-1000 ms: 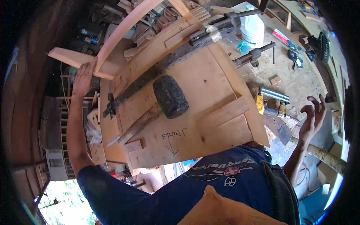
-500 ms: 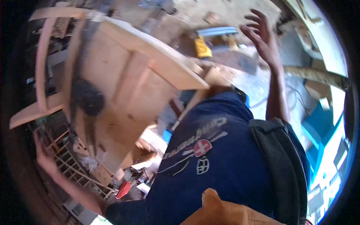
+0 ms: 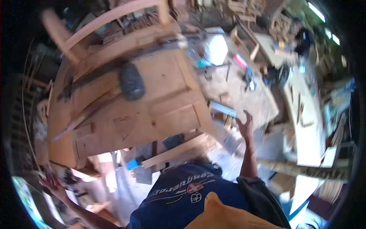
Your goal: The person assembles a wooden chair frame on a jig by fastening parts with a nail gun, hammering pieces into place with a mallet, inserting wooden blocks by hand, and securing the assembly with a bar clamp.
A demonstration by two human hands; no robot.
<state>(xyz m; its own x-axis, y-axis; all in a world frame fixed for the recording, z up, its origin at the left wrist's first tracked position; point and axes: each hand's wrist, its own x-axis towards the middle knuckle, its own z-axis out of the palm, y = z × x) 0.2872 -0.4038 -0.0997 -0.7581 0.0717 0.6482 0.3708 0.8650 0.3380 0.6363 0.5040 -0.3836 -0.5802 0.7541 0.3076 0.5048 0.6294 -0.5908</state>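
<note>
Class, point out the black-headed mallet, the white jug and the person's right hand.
Black-headed mallet (image 3: 132,81): head view, on its head.
White jug (image 3: 216,50): head view, mid-body.
Right hand (image 3: 246,126): head view, on the palm.

The workshop background comprises a pale worktable (image 3: 263,110) near the centre right, a long, light-coloured bench (image 3: 305,133) beyond its right side, and wooden frames (image 3: 244,8) grouped at the top right. A dark slatted rack (image 3: 17,103) occupies the left edge, and a rough pole (image 3: 301,169) crosses the lower right. Narrow strips of white light (image 3: 317,12) mark the upper right, and a bright opening (image 3: 28,206) admits light at the lower left; wall and floor surfaces are too blurred to specify.
</note>
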